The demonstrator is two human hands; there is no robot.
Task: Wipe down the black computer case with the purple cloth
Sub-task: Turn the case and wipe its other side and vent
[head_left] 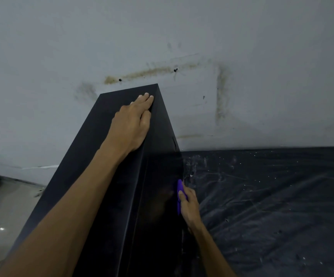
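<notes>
The black computer case [94, 156] stands upright in the middle of the view, its top face running away from me toward the wall. My left hand [131, 124] rests flat on the far end of the top, fingers straight and reaching the right edge. My right hand [189, 204] presses the purple cloth [179, 191] against the case's dark right side, low down. Only a narrow strip of the cloth shows between my fingers and the panel.
A black plastic sheet [272, 206], speckled with white flecks, covers the floor to the right of the case. A stained grey wall [202, 47] stands close behind. Pale floor [8, 206] shows at the lower left.
</notes>
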